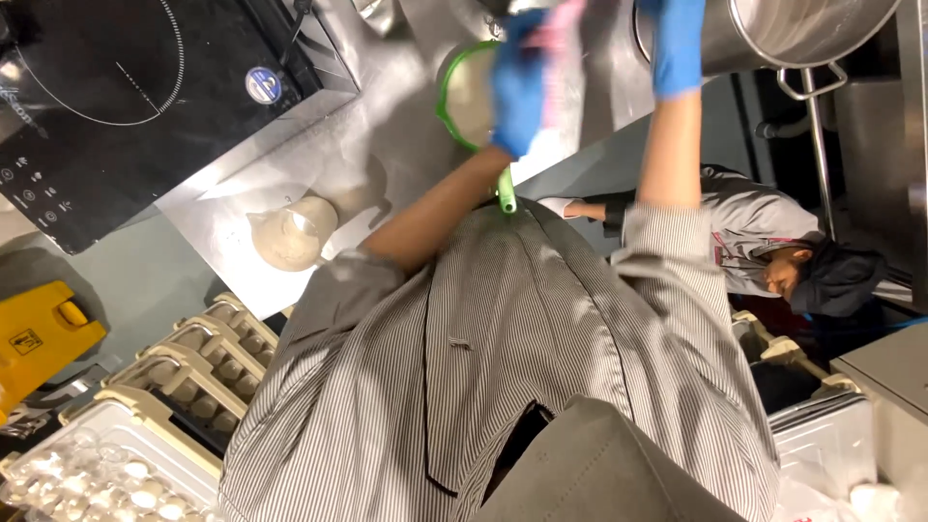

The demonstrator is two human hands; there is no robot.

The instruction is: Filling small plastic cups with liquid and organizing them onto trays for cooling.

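Two blue-gloved hands: left hand (519, 82) grips pink cloth (561, 39) at one green-rimmed strainer (464, 97) on steel counter (377, 145); right hand (677, 43) touches one steel pot (773, 34), grip unclear. One jug (295, 234). Yellow floor sign (39, 338) lower left.

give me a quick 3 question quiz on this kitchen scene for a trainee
1. True or false: the left hand and the right hand both wear blue gloves.
2. What colour is the rim of the pan by the left hand? A red, B green, C black.
3. What stands on the steel counter between the black cooker and the left arm?

Key
1. True.
2. B: the rim and the handle are green.
3. A beige jug.
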